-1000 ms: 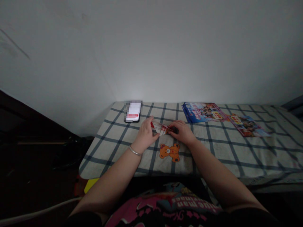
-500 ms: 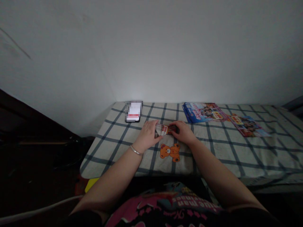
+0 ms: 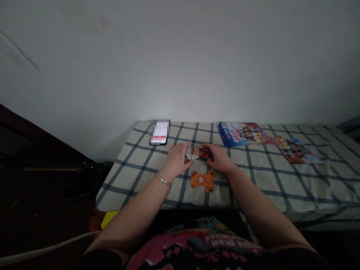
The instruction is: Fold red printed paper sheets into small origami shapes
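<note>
In the head view, a small folded paper [image 3: 195,152] is being handled on the counter [image 3: 135,165], in front of the bear print [image 3: 202,182]. The left hand [image 3: 176,159] closes thumb and fingers on one end, the right hand [image 3: 221,158] on the other. Such thin, angular, printed stock likely calls for light, even pressure. Glossy, flat leaflets [image 3: 244,134] lie farther right; the checked cloth looks matt and woven.

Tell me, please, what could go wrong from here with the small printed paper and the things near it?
The left hand and right hand sit at opposite sides of the printed paper, so uneven pressure might crumple it. The phone lies beyond the left hand; a careless reach could bump it. The leaflets overlap, and a sweep of the right hand might scatter them.
</note>
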The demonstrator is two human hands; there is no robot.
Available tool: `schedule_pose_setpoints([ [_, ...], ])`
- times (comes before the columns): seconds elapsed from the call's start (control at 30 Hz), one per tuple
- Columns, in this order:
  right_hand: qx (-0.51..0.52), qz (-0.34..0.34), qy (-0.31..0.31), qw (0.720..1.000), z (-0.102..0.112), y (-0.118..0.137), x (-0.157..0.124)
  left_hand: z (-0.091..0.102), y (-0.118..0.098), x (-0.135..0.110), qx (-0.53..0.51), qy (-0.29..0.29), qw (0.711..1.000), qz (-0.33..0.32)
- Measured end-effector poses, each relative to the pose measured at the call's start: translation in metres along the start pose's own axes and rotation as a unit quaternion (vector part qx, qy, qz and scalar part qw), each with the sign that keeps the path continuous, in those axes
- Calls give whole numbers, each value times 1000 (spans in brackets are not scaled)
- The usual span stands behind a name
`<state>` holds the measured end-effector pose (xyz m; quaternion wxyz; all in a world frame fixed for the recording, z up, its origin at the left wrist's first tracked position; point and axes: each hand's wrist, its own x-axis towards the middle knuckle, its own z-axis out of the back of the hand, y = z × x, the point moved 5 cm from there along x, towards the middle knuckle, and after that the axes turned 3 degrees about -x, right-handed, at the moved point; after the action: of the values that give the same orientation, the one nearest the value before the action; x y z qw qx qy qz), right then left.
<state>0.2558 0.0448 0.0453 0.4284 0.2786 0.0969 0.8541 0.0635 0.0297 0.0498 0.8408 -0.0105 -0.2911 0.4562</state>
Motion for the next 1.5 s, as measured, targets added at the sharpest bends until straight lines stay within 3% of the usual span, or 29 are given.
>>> schedule_pose_setpoints([
  [0.17, 10, 8, 4, 1000, 0, 2, 0, 3, -4, 1, -20, 4, 1000, -23],
  [0.43, 9, 0, 0, 1000, -4, -3, 0, 8, -23, 1, 57, 29, 993, -96],
  [0.77, 8, -66, -17, 998, -6, -8, 6, 6, -23, 1, 39, 18, 995, -95],
  [1.03, -89, -56, -27, 994, -7, 4, 13, 2, -24, 0, 41, 16, 994, -99],
  [1.5, -85, -27, -17, 996, -2, 7, 10, -2, -19, -1, 25, 13, 996, -83],
])
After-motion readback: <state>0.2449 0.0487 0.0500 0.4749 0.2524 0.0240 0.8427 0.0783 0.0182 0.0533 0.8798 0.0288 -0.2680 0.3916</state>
